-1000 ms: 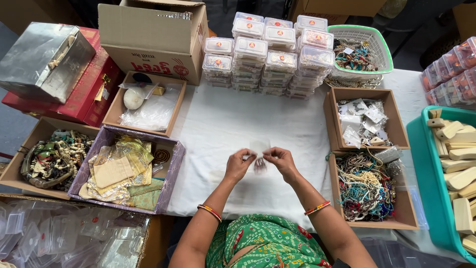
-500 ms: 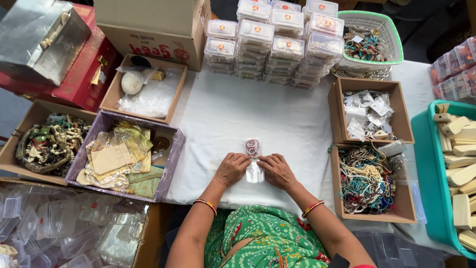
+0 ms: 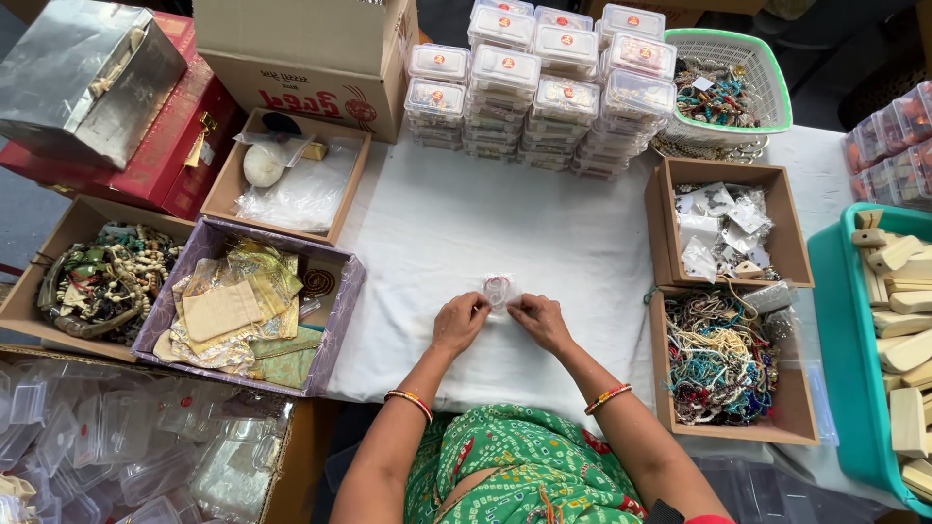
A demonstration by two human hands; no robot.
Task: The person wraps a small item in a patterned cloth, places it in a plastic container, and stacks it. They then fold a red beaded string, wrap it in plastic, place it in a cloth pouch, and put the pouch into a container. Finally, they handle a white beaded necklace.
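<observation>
My left hand (image 3: 460, 321) and my right hand (image 3: 539, 320) meet over the white cloth (image 3: 456, 223), both pinching a small clear plastic pouch (image 3: 499, 288) that holds a reddish beaded piece. The pouch rests flat on the cloth just beyond my fingertips. Both wrists wear coloured bangles. To the right stands a brown box of beaded strings (image 3: 723, 359), and behind it a brown box of filled small pouches (image 3: 723, 228).
Stacks of clear lidded boxes (image 3: 544, 82) line the far edge, beside a green basket (image 3: 743, 92). Left: purple box of fabric pouches (image 3: 243, 306), box of beads (image 3: 102, 277), cardboard box (image 3: 311, 58). A teal tray of wooden pieces (image 3: 893, 330) is at right; empty clear boxes (image 3: 116, 437) lie lower left.
My hands have come closer together on the pouch and pressed it down on the cloth; earlier they held it slightly raised. The camera view has shifted a little.
</observation>
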